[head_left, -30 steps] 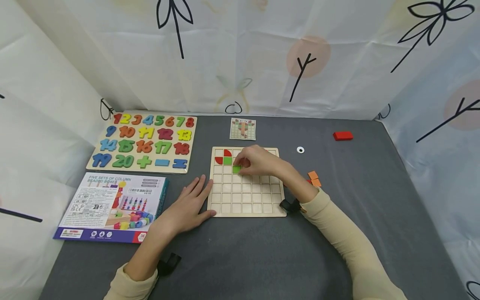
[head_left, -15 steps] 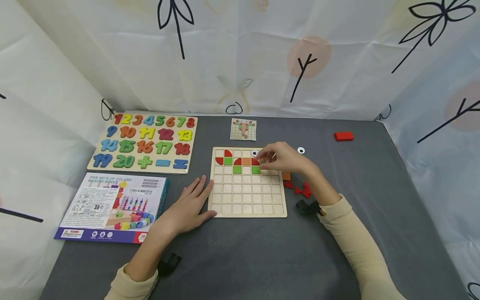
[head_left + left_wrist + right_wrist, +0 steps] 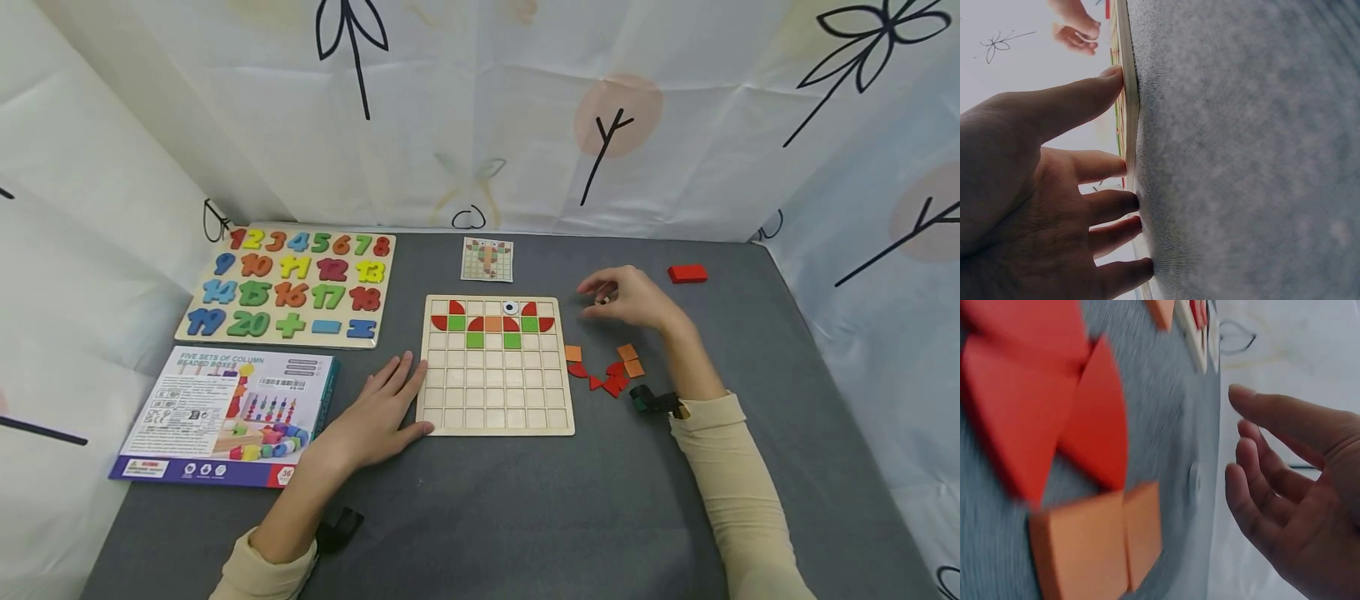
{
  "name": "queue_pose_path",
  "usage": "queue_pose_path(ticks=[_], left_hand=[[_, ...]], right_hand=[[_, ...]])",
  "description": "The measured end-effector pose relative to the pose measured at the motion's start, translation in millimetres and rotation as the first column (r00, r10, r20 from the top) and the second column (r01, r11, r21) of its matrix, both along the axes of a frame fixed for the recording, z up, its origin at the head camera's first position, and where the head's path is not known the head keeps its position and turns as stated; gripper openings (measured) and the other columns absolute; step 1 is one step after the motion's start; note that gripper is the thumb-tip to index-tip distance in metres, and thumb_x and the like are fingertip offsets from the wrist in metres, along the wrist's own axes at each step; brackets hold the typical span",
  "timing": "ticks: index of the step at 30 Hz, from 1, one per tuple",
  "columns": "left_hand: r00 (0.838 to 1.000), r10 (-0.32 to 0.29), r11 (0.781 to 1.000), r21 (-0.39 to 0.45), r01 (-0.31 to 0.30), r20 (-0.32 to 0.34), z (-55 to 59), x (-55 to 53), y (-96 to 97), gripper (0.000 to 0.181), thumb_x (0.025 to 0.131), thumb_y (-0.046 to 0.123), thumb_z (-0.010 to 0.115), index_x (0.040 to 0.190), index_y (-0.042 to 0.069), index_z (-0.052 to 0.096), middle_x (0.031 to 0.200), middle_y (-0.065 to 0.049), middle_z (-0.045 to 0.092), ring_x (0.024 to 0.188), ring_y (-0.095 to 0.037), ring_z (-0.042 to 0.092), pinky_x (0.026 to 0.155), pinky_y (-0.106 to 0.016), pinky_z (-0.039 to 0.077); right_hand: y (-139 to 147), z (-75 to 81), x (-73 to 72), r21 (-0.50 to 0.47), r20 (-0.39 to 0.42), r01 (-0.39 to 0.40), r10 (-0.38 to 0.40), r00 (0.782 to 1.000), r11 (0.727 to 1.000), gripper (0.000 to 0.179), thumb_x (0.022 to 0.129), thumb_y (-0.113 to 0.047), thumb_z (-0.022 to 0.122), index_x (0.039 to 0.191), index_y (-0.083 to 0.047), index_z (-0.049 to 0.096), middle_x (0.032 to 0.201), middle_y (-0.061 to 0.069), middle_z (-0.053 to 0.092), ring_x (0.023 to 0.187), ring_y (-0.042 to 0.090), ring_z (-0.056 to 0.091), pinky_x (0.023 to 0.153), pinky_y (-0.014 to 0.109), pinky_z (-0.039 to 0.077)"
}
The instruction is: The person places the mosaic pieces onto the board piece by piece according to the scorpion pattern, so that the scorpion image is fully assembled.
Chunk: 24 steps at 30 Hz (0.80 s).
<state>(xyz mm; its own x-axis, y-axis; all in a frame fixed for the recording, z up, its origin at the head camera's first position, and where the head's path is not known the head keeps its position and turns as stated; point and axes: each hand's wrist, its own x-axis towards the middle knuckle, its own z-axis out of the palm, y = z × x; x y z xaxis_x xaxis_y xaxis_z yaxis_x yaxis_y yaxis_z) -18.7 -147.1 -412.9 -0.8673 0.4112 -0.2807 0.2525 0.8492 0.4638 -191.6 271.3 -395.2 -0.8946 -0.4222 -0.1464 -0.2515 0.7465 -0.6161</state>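
Note:
A wooden grid board [image 3: 495,392] lies on the grey table with red, green and orange tiles in its upper rows. A white eye disc [image 3: 511,307] sits in its top row. My left hand [image 3: 381,412] rests flat at the board's left edge, thumb and fingertips touching the edge in the left wrist view. Right of the board, my right hand [image 3: 630,296] hovers with its fingers loosely bent and thumb apart. Beneath it a second white disc [image 3: 1194,481] lies on the table in the right wrist view, apart from the fingertips, largely hidden by the hand in the head view.
Loose red pieces [image 3: 613,382] and orange squares [image 3: 633,368] lie right of the board. A pattern card [image 3: 487,259] lies behind it, a red block [image 3: 687,273] at the back right. On the left are a number puzzle [image 3: 285,283] and a printed box [image 3: 225,417].
My right hand has let go of tiles on the board and moved right, off it, to over the loose white disc. The left hand has stayed at the board's edge.

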Motion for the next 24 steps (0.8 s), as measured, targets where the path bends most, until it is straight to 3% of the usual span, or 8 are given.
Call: queue_pose_path(ticks=[7, 13, 24], left_hand=[[1.000, 0.005, 1.000, -0.003, -0.005, 0.003, 1.0, 0.4, 0.5, 0.091, 0.103, 0.039, 0.074, 0.172, 0.004, 0.026, 0.181, -0.025, 0.018, 0.169, -0.049, 0.016, 0.131, -0.074, 0.021], [1.000, 0.007, 1.000, -0.004, -0.007, 0.009, 1.4, 0.5, 1.1, 0.091, 0.103, 0.039, 0.074, 0.172, 0.004, 0.025, 0.181, -0.025, 0.018, 0.169, -0.049, 0.015, 0.131, -0.073, 0.021], [1.000, 0.006, 1.000, -0.012, -0.005, 0.011, 1.5, -0.2, 1.2, 0.091, 0.104, 0.040, 0.074, 0.172, 0.004, 0.025, 0.181, -0.024, 0.017, 0.169, -0.049, 0.015, 0.131, -0.073, 0.021]], right_hand=[[15.9, -8.7, -9.4, 0.058, 0.033, 0.062, -0.064, 0.997, 0.996, 0.040, 0.094, -0.011, 0.085, 0.131, 0.000, 0.074, 0.126, 0.025, 0.074, 0.112, 0.038, 0.070, 0.090, 0.036, 0.054], [23.2, -14.7, -13.4, 0.079, 0.040, 0.077, -0.080, 0.996, 0.994, 0.038, 0.096, -0.015, 0.084, 0.129, 0.001, 0.075, 0.122, 0.025, 0.074, 0.111, 0.036, 0.071, 0.092, 0.037, 0.054], [19.7, -14.9, -12.7, 0.113, -0.024, 0.051, -0.048, 0.999, 0.992, 0.027, 0.096, -0.013, 0.082, 0.118, 0.004, 0.078, 0.112, 0.023, 0.080, 0.101, 0.034, 0.074, 0.085, 0.035, 0.056]])
